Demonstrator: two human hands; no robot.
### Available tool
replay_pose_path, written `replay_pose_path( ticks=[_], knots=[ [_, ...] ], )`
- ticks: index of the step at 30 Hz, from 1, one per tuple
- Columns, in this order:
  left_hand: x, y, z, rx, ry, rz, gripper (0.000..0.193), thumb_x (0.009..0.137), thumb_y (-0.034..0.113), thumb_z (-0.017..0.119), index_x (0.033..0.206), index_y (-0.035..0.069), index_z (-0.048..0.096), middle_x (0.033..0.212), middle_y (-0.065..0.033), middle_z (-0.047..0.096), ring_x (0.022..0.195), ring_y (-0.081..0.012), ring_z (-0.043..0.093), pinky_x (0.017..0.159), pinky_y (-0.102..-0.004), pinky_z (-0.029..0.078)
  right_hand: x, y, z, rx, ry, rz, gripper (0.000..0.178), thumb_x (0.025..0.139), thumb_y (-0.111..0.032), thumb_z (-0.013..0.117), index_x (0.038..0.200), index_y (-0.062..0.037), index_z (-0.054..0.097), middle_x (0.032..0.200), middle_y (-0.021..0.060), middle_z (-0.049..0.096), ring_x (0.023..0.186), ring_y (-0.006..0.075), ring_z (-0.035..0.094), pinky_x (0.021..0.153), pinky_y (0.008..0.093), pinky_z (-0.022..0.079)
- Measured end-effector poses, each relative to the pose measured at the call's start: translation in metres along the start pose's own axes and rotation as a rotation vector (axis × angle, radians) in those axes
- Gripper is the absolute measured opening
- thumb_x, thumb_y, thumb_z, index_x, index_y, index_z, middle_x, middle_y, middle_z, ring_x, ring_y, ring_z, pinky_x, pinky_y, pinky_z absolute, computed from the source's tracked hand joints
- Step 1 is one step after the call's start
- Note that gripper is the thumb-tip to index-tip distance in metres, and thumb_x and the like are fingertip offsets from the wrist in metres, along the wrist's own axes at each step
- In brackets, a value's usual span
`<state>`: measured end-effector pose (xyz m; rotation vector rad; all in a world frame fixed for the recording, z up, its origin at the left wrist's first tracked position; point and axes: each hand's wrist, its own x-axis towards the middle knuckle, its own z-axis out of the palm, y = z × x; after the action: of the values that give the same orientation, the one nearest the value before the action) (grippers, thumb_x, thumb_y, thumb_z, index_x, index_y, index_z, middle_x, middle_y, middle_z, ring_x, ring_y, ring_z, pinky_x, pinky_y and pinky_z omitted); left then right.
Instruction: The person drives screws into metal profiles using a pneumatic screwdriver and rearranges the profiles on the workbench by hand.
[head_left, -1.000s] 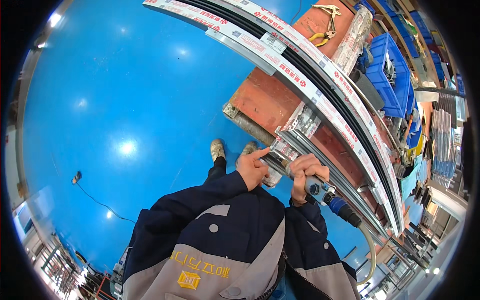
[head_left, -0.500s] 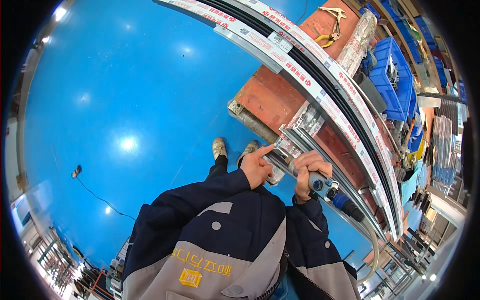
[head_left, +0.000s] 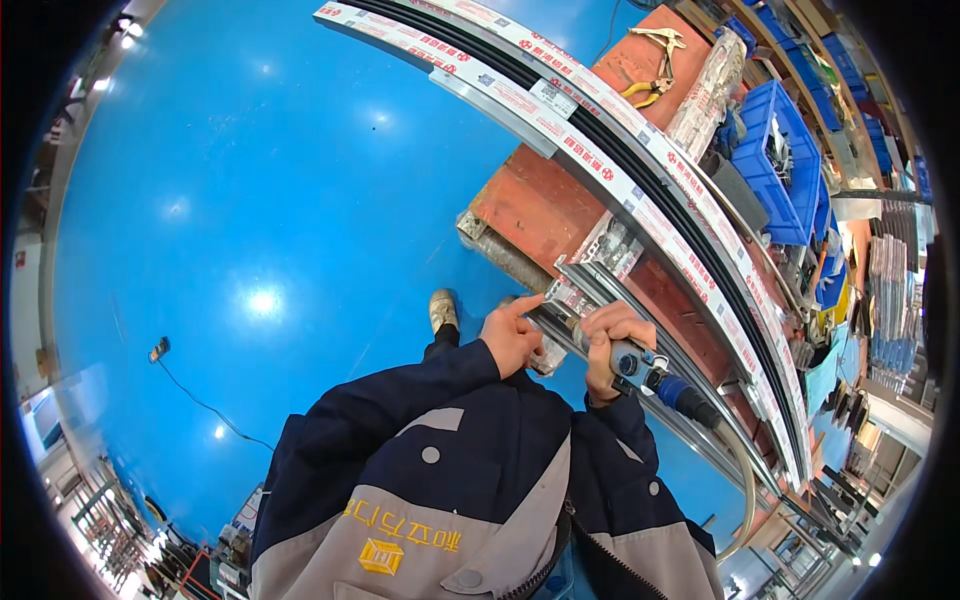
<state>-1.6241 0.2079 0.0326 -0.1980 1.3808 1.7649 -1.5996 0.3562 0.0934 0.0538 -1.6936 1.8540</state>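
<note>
My right hand (head_left: 612, 338) is wrapped around a grey air-powered hand tool (head_left: 630, 362). The tool has a blue fitting and a pale hose (head_left: 748, 480) at its rear. Its working end points left toward my other hand, over a long metal profile (head_left: 690, 425). My left hand (head_left: 510, 338) grips the near-left end of this profile, its index finger stretched along the end and the other fingers bent below. Where the tool's tip meets the metal is partly hidden by my right-hand fingers.
Long curved-looking profiles (head_left: 640, 205) with printed white film lie across red supports (head_left: 535, 200). Beyond them are pliers (head_left: 648, 88), a wrapped roll (head_left: 708, 92) and a blue bin (head_left: 780, 165). A cable with a small device (head_left: 159, 350) lies on the blue floor.
The view has shifted slightly. My hands and the tool stay almost in place on the profile. One of my shoes, seen before beside the left hand, is now mostly hidden.
</note>
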Motion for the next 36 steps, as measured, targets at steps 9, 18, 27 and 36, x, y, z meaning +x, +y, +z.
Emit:
replay_pose_path(
  ticks=[9,18,27,36],
  knots=[
    [0.003,-0.005,0.001,0.074,0.033,0.030,0.062,0.077,-0.007,0.053,0.139,0.001,0.048,0.062,-0.0095,0.066,0.042,-0.0139,0.049,0.041,-0.0231,0.038,0.001,0.004,-0.009,-0.064,-0.069,-0.067,0.022,0.083,0.000,0.062,0.091,-0.0078,0.043,0.073,0.0093,0.057,0.067,0.0216,0.053,0.062,0.0335,0.051],
    [0.003,-0.005,0.003,0.076,0.053,0.068,0.061,0.077,-0.007,0.054,0.138,0.001,0.050,0.062,-0.0080,0.064,0.044,-0.0135,0.050,0.044,-0.0236,0.040,-0.001,0.003,-0.011,-0.063,-0.061,-0.058,0.022,0.083,-0.001,0.063,0.091,-0.0080,0.043,0.073,0.0091,0.058,0.069,0.0212,0.055,0.063,0.0327,0.051],
    [0.013,0.000,0.004,0.567,0.209,0.682,0.046,0.074,-0.006,0.059,0.118,0.004,0.060,0.072,-0.0052,0.064,0.058,-0.0184,0.056,0.053,-0.0272,0.044,0.022,-0.020,-0.011,-0.071,-0.073,-0.163,0.022,0.084,-0.001,0.061,0.092,-0.0091,0.042,0.074,0.0088,0.058,0.068,0.0203,0.055,0.063,0.0324,0.050],
    [0.064,-0.006,0.093,1.120,-0.219,1.322,0.016,0.075,0.012,0.059,0.091,0.009,0.057,0.102,-0.0065,0.061,0.097,-0.0277,0.055,0.091,-0.0360,0.042,0.112,0.015,-0.025,-0.152,-0.091,-0.130,0.024,0.080,0.002,0.059,0.092,-0.0108,0.043,0.080,0.0083,0.059,0.068,0.0168,0.053,0.065,0.0296,0.047]
  ],
)
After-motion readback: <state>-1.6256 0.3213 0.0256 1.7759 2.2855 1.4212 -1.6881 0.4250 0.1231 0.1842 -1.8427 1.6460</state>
